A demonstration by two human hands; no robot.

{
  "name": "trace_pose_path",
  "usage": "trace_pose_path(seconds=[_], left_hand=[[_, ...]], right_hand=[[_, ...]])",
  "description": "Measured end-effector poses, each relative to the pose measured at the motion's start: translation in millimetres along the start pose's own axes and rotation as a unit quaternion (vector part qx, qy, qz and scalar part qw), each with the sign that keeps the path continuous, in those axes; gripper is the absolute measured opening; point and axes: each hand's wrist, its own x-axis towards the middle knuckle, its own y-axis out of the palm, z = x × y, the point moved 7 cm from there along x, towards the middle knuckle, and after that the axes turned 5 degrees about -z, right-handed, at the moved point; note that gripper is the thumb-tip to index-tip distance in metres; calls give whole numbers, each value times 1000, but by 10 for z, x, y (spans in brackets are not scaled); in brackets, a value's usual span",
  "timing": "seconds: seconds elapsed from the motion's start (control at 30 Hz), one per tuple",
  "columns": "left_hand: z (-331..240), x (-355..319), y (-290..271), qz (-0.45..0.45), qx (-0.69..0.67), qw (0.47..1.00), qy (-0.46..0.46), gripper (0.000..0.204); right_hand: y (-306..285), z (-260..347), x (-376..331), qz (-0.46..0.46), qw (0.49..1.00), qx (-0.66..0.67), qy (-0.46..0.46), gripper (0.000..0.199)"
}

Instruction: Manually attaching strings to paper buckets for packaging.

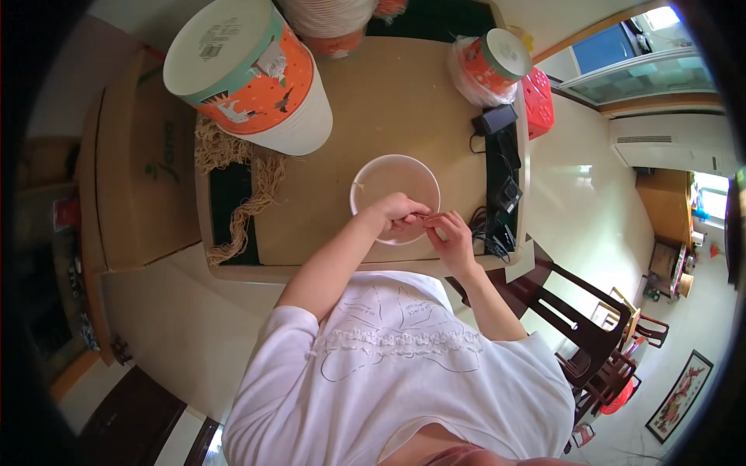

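A round white tub [395,157] stands open on the brown tabletop in front of me, a short pale strand at its left rim. My left hand [400,211] is over the tub's near side, its fingers curled closed. Just right of it, my right hand [451,230] is in a pinch at the tub's near right edge. The fingertips of both hands meet or nearly meet. What lies between them is too small to make out. Left of the tub, a loose bundle of beige string [266,186] trails along the table's left side.
A tall stack of orange, green and white paper tubs [264,101] stands at the back left, with another white stack [330,17] beside it. A plastic-wrapped orange tub [474,74] sits at the back right. Black devices with cables [507,193] line the right edge; dark chairs [579,311] stand beyond.
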Motion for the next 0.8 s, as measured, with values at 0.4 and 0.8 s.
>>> trace_pose_path(seconds=[0.4, 0.8], left_hand=[[-111, -115, 11, -122, 85, 974, 169, 10], [-192, -288, -204, -256, 81, 885, 381, 9]], right_hand=[[-74, -177, 26, -18, 989, 47, 136, 12], [55, -125, 250, -9, 993, 43, 105, 10]])
